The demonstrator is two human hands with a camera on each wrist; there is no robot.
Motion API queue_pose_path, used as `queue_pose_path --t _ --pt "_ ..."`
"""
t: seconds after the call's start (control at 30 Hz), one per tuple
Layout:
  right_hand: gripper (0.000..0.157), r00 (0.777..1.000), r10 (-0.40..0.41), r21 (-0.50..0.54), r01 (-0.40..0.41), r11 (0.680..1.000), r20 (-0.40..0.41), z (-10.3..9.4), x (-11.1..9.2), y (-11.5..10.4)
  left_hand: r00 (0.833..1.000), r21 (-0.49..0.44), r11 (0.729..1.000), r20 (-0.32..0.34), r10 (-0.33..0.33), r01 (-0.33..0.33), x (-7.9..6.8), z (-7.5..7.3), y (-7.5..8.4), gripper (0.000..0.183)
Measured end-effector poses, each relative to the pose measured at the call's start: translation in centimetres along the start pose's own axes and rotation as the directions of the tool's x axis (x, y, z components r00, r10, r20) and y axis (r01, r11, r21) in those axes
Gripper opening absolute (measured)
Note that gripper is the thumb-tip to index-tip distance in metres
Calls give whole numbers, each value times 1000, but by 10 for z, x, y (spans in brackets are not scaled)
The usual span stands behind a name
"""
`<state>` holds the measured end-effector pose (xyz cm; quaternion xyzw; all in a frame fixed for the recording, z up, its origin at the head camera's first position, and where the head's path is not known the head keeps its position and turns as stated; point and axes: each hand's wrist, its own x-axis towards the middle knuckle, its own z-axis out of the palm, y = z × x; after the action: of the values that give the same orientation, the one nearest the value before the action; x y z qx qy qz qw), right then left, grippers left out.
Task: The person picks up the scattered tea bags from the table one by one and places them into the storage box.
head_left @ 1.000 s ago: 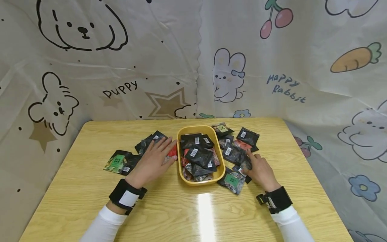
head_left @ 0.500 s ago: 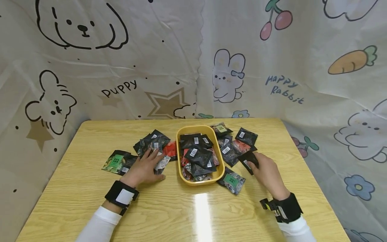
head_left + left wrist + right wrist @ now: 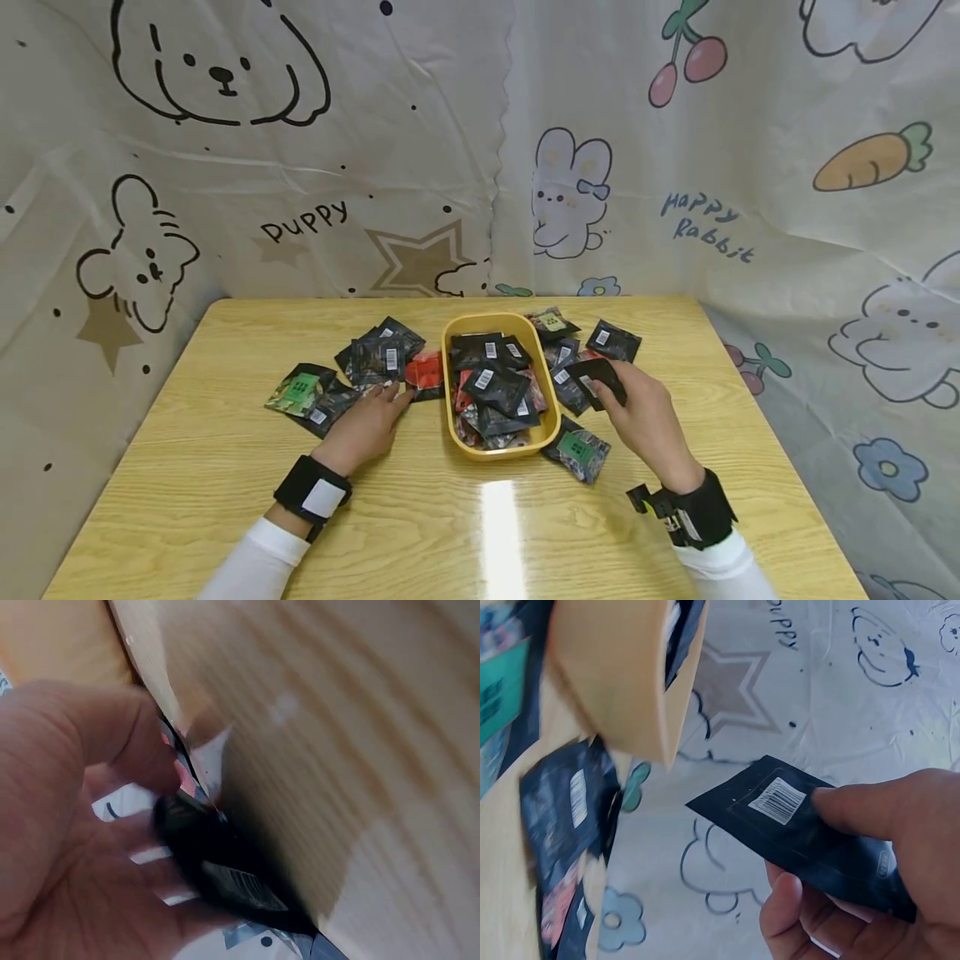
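A small black packet (image 3: 780,817) with a barcode is pinched between the thumb and fingers of my right hand (image 3: 645,417), right of the yellow tray (image 3: 551,437). My left hand (image 3: 360,437) reaches down over packets left of the tray. Its fingers bend at a light-printed packet (image 3: 367,387), mostly hidden by them. Close to those fingers lies a black packet with a barcode (image 3: 240,881) in the left wrist view. Whether the left hand grips anything is not plain. A red packet (image 3: 426,375) sits just beyond its fingertips.
Several black packets (image 3: 495,387) are piled inside the tray. Beside my left hand lie a green-labelled packet (image 3: 300,390) and a stack of dark ones (image 3: 378,358). More packets (image 3: 573,450) spread along the tray's right side on the wooden table (image 3: 570,542).
My right hand has picked up a black packet and carried it slightly up and toward the tray. My left hand drew back, and its fingers now bend over the light-printed packet.
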<state>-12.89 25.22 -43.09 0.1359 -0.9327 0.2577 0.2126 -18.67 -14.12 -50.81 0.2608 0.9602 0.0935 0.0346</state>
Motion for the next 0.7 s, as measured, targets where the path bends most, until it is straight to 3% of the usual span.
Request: queue_pose_path --t 0.23,0.5,0.7 --pt "28 989 -143 63 142 988 19 15 17 -20 986 -51 997 -159 50 -59 -13 -3 -5 42" --pt "37 950 -313 74 313 947 -2 48 31 -28 982 -70 997 -187 21 -35 -32 -27 1 68" --pt "44 936 -328 104 316 943 127 67 34 -32 973 -79 996 -231 10 -29 -43 -51 12 73"
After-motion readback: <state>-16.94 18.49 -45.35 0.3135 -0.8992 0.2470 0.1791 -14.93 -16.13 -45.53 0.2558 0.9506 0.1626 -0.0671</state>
